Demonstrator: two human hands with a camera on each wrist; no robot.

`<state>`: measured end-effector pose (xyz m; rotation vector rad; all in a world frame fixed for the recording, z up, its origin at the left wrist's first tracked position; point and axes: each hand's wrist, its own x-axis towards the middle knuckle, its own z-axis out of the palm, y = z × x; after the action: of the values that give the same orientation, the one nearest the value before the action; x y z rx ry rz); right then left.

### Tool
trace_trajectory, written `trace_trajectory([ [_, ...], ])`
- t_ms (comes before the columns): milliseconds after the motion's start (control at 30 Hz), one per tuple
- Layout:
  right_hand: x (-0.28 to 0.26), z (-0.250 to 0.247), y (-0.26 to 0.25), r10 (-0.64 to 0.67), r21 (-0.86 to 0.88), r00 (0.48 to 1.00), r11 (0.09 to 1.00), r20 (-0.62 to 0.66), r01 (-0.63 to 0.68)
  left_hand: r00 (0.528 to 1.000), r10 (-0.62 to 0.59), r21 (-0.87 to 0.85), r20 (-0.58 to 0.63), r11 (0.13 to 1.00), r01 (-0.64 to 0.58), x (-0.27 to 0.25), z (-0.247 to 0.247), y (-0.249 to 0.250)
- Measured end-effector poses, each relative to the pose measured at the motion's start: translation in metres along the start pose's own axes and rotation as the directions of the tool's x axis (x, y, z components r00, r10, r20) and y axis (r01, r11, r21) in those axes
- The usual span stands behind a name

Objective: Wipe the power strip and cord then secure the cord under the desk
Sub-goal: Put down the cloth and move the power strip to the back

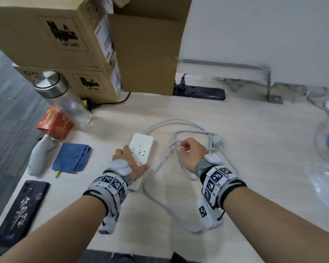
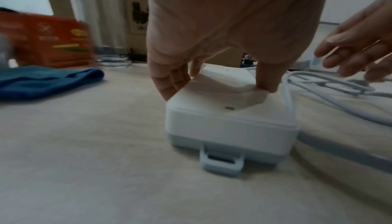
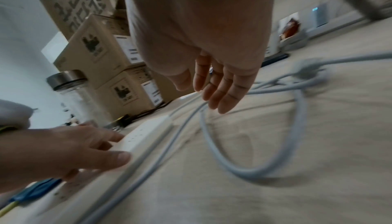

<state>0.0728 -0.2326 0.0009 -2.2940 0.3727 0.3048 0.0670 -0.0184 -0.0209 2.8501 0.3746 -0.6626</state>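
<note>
A white power strip (image 1: 141,143) (image 2: 229,127) lies on the pale wooden desk (image 1: 254,186). My left hand (image 1: 130,161) lies over its near half and grips it, fingers on its left side and thumb on the right. Its grey cord (image 1: 171,120) (image 3: 250,172) lies in loose loops to the right and ends in a plug (image 1: 217,139). Just above those loops hovers my right hand (image 1: 188,150) (image 3: 212,93), fingers relaxed and holding nothing. A folded blue cloth (image 1: 71,157) (image 2: 42,80) lies left of the strip.
Stacked cardboard boxes (image 1: 46,35) stand at the back left, with a steel-lidded bottle (image 1: 51,84) and a red carton (image 1: 55,124) before them. A black phone (image 1: 21,207) lies by the left edge. A black power strip (image 1: 199,92) sits at the back; plastic bags (image 1: 327,179) lie right.
</note>
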Motion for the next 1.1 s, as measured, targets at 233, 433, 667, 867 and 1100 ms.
trace_trajectory([
  [233, -0.003, -0.048, 0.041, 0.028, -0.028, 0.996, 0.999, -0.088, -0.031, 0.983, 0.184, 0.232, -0.014, 0.957, -0.176, 0.017, -0.05, 0.016],
  [433, -0.003, -0.089, 0.024, -0.174, -0.141, 0.975, 0.978, -0.139, 0.155, 0.715, 0.683, 0.622, -0.15, 0.628, -0.469, 0.03, -0.13, 0.064],
  [667, -0.008, -0.126, -0.013, -0.21, -0.044, 0.977, 0.977, -0.035, 0.208, 0.257, 0.966, 0.794, 0.032, 0.132, -0.594, 0.015, -0.169, 0.14],
  [867, -0.004, -0.147, -0.013, -0.044, 0.161, 0.989, 0.985, -0.143, 0.067, 0.082, 0.996, 0.816, 0.031, 0.022, -0.577, -0.008, -0.147, 0.19],
  [1100, -0.001, -0.167, 0.022, 0.018, 0.262, 0.952, 0.963, -0.305, 0.066, 0.505, 0.84, 0.125, -0.198, 0.533, -0.837, -0.033, -0.028, 0.171],
])
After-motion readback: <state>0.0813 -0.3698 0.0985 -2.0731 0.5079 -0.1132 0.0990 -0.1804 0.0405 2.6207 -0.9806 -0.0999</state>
